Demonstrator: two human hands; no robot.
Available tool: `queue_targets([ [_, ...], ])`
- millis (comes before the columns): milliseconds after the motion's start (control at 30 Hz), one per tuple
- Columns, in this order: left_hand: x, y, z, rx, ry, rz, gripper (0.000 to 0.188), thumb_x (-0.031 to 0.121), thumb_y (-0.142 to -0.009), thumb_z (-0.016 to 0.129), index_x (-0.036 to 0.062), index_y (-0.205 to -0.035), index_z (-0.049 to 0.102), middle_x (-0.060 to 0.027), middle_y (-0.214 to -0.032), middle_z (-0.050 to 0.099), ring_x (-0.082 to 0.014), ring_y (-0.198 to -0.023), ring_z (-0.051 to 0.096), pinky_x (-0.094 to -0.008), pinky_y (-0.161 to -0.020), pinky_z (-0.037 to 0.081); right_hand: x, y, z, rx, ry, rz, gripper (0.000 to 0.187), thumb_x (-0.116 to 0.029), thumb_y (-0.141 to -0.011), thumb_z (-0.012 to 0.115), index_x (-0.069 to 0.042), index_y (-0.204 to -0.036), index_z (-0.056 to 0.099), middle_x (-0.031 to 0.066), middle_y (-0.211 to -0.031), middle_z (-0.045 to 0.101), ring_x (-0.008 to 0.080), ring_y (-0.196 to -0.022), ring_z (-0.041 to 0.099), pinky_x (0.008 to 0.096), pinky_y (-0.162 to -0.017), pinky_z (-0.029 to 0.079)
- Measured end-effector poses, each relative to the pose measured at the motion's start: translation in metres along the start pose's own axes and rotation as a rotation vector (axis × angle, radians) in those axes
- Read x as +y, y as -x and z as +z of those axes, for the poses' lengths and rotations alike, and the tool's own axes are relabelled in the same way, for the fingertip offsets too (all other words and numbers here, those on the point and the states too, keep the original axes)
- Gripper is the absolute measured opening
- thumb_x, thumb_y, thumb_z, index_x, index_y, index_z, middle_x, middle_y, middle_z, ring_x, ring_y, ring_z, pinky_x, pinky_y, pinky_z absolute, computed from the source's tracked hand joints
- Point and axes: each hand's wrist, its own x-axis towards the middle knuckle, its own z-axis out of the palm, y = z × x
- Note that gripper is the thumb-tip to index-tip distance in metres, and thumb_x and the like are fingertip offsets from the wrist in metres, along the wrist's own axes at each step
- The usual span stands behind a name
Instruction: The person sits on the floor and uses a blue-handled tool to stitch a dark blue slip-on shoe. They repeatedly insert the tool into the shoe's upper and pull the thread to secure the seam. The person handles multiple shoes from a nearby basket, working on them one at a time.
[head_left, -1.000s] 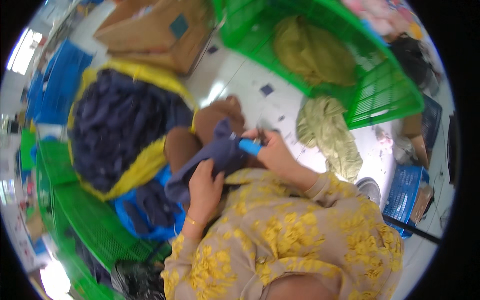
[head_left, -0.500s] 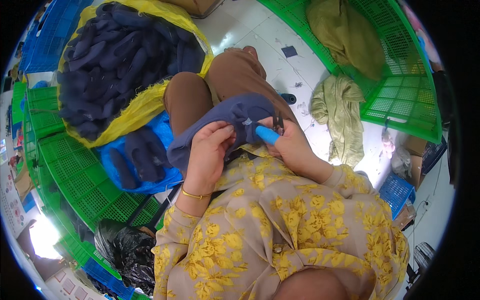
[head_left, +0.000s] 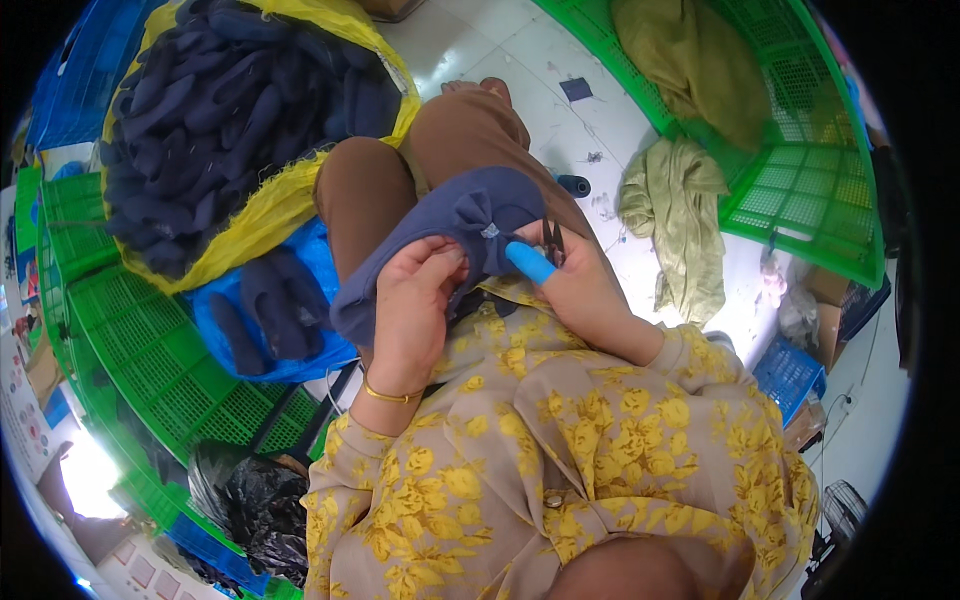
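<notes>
Head view: left hand is pinching a slipper running lengthwise near-left to far-right, bow end pointing far, right hand gripping scissors.

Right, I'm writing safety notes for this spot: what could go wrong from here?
The dark snips in the right hand sit close to the navy fabric piece, so a slip might nick it or its bow. The left hand, holding that piece, could get cut. The yellow sack is heaped with navy pieces; some might spill.
</notes>
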Motion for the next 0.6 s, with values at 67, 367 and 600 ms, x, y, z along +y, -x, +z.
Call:
queue_targets([
  [67,-0.0003,-0.0005,0.0008,0.001,-0.020,0.001,0.013,0.001,-0.088,0.058,-0.0023,-0.100,0.063,-0.0058,-0.093,0.064,-0.0145,-0.084,0.059,-0.0260,-0.079,0.048,0.0073,-0.0016,0.0001,0.003,0.072,-0.087,0.008,-0.009,-0.093,0.063,-0.003,-0.097,0.060,-0.0055,-0.081,0.056,0.0017,-0.072,0.045,0.0206,-0.062,0.040],
  [367,0.0011,0.0021,0.0043,0.033,-0.095,0.000,0.012,0.002,-0.088,0.058,-0.0008,-0.099,0.063,-0.0048,-0.092,0.064,-0.0131,-0.082,0.059,-0.0252,-0.079,0.048,0.0042,-0.0018,0.0002,-0.042,0.128,-0.129,0.008,-0.009,-0.091,0.063,-0.003,-0.095,0.059,-0.0030,-0.077,0.054,0.0034,-0.069,0.041,0.0223,-0.058,0.038],
  [600,0.0010,0.0020,0.0052,0.039,-0.103,-0.002,0.011,0.002,-0.088,0.058,-0.0003,-0.097,0.063,-0.0045,-0.091,0.064,-0.0131,-0.082,0.059,-0.0249,-0.078,0.047,0.0052,-0.0019,-0.0011,-0.022,0.178,-0.160,0.007,-0.008,-0.091,0.062,-0.003,-0.093,0.058,-0.0013,-0.074,0.051,0.0046,-0.067,0.039,0.0239,-0.056,0.036],
])
